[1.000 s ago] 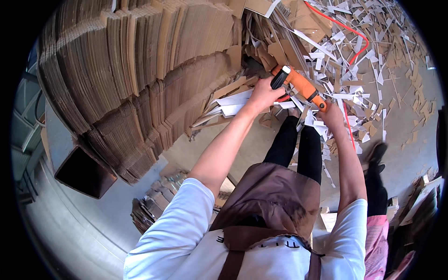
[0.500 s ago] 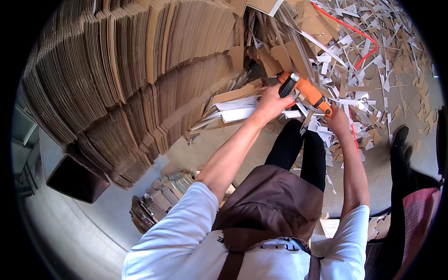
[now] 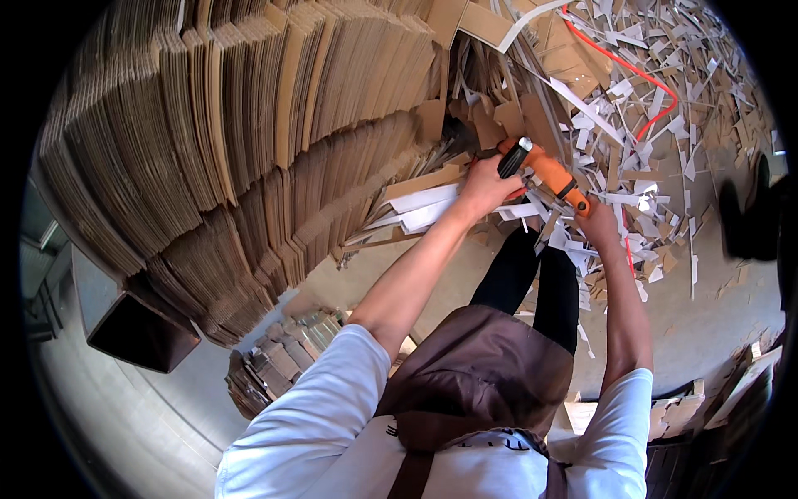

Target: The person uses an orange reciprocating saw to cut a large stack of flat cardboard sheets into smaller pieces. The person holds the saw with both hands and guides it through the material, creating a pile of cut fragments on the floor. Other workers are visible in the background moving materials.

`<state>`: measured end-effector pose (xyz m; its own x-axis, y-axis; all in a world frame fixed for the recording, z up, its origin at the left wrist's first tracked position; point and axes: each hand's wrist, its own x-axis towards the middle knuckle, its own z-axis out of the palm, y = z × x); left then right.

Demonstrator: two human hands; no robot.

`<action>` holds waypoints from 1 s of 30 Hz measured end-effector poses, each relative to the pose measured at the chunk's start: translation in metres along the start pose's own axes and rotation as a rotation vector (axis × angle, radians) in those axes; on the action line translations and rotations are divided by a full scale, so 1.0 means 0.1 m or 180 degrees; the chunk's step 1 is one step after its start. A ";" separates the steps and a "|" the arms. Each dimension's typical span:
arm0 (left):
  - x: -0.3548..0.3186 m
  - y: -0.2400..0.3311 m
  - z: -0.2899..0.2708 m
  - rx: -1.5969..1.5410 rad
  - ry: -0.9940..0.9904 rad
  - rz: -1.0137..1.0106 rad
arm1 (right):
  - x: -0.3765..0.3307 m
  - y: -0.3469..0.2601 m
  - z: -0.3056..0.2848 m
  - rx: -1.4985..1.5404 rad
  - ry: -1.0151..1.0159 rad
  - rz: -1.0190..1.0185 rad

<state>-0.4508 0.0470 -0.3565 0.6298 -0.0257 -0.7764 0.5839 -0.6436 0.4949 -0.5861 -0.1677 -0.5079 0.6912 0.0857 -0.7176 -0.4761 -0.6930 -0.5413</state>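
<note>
An orange power tool (image 3: 549, 173) with a black, silver-tipped side handle is held out in front of my legs between both hands. My left hand (image 3: 486, 187) is closed around its front end at the black handle. At the tool's rear end, my right hand (image 3: 595, 223) is wrapped round the orange body. The tool's working end is hidden beside the cardboard. Next to my left hand, white and brown cardboard strips (image 3: 424, 195) jut out from the lower end of a tall stack of cut cardboard sheets (image 3: 332, 75).
White and brown cardboard scraps (image 3: 648, 179) litter the floor ahead and to the right. A red cord or hose (image 3: 632, 66) runs across them. A hollow dark-mouthed beam (image 3: 145, 333) and small cardboard bundles (image 3: 283, 358) are at the left. Another person's dark leg (image 3: 752, 216) shows far right.
The other person at the right has moved, and cardboard pieces now show at the lower right. My view has shifted slightly; both hands keep their hold on the power tool.
</note>
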 end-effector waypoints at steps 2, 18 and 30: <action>0.00 -0.04 0.00 0.0022 -0.0088 -0.0082 | -0.01 -0.04 -0.06 -0.0013 -0.0058 0.0001; 0.41 -0.34 0.16 0.0315 -0.0151 -0.0390 | 0.23 0.22 0.18 -0.0197 -0.0126 0.0174; 0.54 -0.89 0.54 -0.0135 -0.0889 -0.0146 | -0.64 0.23 0.09 -0.0319 -0.0324 0.0967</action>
<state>-0.4963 0.0612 -0.4639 0.4400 -0.2108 -0.8729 0.6332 -0.6165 0.4680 -0.6461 -0.1827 -0.4785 0.4657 -0.0680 -0.8823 -0.5927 -0.7644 -0.2539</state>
